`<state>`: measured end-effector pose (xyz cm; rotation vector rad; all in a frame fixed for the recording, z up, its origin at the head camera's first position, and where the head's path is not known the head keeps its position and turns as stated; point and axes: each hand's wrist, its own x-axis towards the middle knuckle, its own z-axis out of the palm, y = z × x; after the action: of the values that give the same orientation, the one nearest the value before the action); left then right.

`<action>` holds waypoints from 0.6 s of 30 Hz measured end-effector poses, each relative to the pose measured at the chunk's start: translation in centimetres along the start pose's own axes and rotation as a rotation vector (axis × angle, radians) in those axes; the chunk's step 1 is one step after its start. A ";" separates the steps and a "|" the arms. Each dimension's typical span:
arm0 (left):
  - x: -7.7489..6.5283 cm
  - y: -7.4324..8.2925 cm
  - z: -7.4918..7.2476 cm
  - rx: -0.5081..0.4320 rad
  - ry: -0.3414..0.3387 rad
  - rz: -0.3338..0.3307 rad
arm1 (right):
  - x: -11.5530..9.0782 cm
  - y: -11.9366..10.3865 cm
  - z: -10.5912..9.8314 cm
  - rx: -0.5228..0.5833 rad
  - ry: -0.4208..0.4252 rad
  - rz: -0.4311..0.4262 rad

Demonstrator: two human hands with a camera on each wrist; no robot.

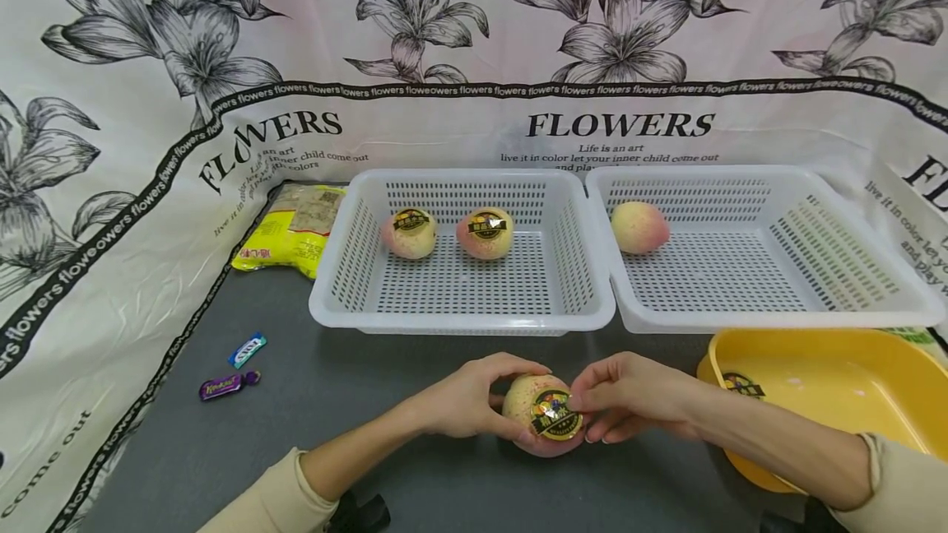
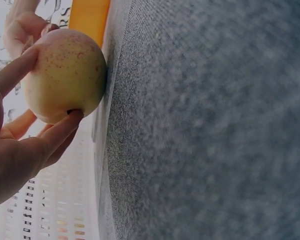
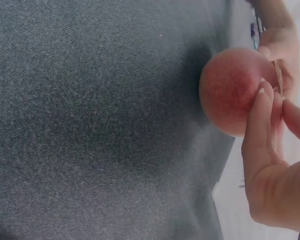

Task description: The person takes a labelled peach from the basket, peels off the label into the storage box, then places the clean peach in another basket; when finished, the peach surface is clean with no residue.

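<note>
A yellow-pink peach (image 1: pixel 524 395) rests on the grey table, held by my left hand (image 1: pixel 470 397) with thumb and fingers around its side. A round black-and-gold sticker (image 1: pixel 555 415) faces up on the peach. My right hand (image 1: pixel 640 395) pinches the sticker's right edge between thumb and finger. Seen from the right wrist, the sticker (image 3: pixel 278 75) stands edge-on, partly lifted off the red side of the peach (image 3: pixel 232 92). The left wrist view shows the pale speckled side of the peach (image 2: pixel 65 75), with fingertips pressed on it.
Behind my hands stand two white baskets: the left basket (image 1: pixel 462 322) holds two stickered peaches, the right basket (image 1: pixel 778 321) one peach (image 1: pixel 640 227) with no sticker showing. A yellow basin (image 1: pixel 822 352) with a sticker (image 1: pixel 743 385) inside lies right. Two wrapped candies (image 1: pixel 222 386) and a yellow packet (image 1: pixel 285 237) lie left.
</note>
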<state>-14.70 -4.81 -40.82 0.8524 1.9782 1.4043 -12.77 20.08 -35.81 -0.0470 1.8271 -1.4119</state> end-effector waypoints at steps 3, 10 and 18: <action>0.1 0.1 0.1 0.000 -0.005 0.001 | -0.2 0.0 0.0 -0.026 0.030 -0.021; 0.1 0.2 0.0 -0.005 -0.006 -0.008 | -2.3 -2.0 -1.8 -0.042 0.067 -0.147; -0.4 -0.1 -0.2 -0.024 -0.005 -0.018 | -6.7 0.7 -9.2 -0.023 0.050 -0.162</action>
<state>-14.62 -5.20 -40.80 0.8247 1.9570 1.4118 -13.55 30.83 -32.21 -0.1768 1.9162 -1.5152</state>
